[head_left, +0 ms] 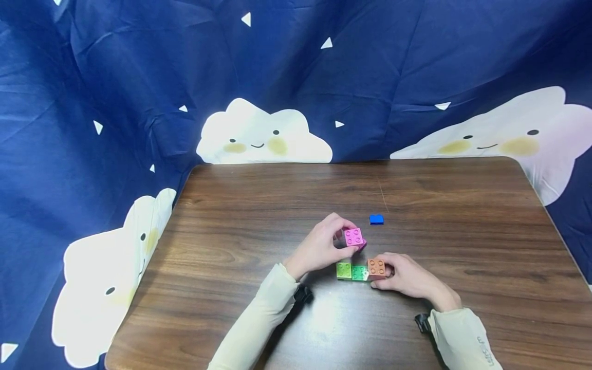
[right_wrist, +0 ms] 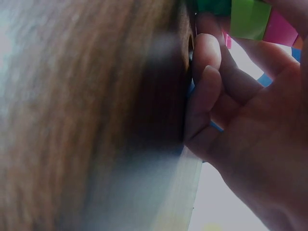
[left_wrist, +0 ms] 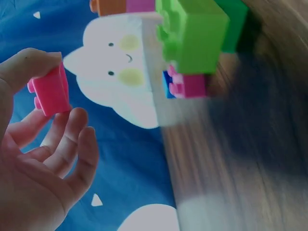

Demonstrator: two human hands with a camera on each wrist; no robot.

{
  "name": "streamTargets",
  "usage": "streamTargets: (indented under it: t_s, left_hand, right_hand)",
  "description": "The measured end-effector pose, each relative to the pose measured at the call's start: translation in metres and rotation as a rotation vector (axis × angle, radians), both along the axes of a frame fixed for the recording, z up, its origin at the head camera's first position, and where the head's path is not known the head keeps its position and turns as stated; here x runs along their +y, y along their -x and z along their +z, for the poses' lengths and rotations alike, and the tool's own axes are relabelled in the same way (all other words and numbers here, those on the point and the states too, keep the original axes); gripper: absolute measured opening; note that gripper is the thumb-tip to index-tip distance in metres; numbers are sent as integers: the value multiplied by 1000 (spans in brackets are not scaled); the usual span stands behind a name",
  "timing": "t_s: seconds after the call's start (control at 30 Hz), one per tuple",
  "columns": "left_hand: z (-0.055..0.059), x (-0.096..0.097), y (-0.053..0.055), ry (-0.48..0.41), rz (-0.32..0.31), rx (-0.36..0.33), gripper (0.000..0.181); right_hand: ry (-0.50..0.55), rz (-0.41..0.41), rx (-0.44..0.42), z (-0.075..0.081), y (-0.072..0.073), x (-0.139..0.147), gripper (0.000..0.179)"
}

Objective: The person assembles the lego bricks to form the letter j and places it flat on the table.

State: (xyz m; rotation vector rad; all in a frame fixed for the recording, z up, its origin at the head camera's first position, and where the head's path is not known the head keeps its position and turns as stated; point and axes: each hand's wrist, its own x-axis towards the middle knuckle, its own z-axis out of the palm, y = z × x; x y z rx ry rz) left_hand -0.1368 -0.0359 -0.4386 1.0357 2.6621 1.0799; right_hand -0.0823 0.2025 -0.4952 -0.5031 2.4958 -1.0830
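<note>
In the head view my left hand pinches a bright pink brick between thumb and fingers, raised above the table. The left wrist view shows that same pink brick apart from the other bricks. My right hand grips the right end of a small build, at a stack topped by an orange brick. Left of the stack, a green brick and a lime brick form a row. Under the orange top, the right wrist view shows a magenta brick and a lime brick.
Beyond the hands, a blue brick lies on the brown wooden table. Another pink brick rests on the table, mostly behind the held one in the head view. A dark blue cloud-print curtain hangs behind the table.
</note>
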Motion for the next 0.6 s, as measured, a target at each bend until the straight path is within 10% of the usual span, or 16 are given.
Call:
streamTargets:
  t_s: [0.6]
  left_hand:
    - [10, 18, -22, 118, -132, 88, 37]
  right_hand:
    - [17, 2, 52, -1, -1, 1, 38]
